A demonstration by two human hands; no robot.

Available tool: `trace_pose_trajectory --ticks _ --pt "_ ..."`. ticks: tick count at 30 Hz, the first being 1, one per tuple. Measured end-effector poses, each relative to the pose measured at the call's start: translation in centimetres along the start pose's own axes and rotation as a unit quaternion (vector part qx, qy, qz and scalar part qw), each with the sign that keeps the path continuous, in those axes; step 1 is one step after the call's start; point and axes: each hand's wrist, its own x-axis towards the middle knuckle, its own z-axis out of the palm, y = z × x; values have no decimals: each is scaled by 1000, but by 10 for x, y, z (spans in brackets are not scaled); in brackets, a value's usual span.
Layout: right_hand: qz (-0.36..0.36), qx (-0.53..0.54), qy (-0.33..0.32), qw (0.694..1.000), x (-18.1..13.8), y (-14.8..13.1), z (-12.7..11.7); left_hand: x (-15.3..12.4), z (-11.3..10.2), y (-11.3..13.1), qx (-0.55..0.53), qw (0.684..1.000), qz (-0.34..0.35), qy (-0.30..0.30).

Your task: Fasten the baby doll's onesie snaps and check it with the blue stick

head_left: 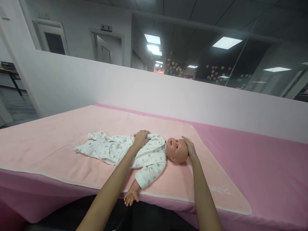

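Baby doll (152, 155) lies on the peach mat (72, 123), long axis roughly along the near edge, head (177, 152) toward the right edge, left hand (141, 139) draped over its torso, grip unclear, right hand (190, 149) loosely open, cupping the crown.

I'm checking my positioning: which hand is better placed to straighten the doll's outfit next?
Probably the left hand: it rests on the patterned outfit, whereas the right hand is against the top of the doll's head.

Palms of both hands (141, 139) unseen
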Motion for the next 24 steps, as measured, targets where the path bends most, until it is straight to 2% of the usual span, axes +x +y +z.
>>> trace_pose_trajectory --ticks 3,8,13,15,19,24 --pt "-16 -25 42 999 3 5 -5 0 2 -2 -3 1000 3 5" --pt "-12 16 39 999 2 3 -6 0 4 -4 -8 1000 13 11" --pt "100 62 -58 991 -6 -4 3 0 5 -5 -5 1000 18 18" --pt "119 73 -67 988 -6 -3 3 0 5 -5 -9 1000 14 18" --pt "94 79 -18 992 3 10 -4 1 6 -5 -16 1000 13 21" --pt "100 105 63 987 15 23 -13 1 6 -6 -13 1000 13 21"
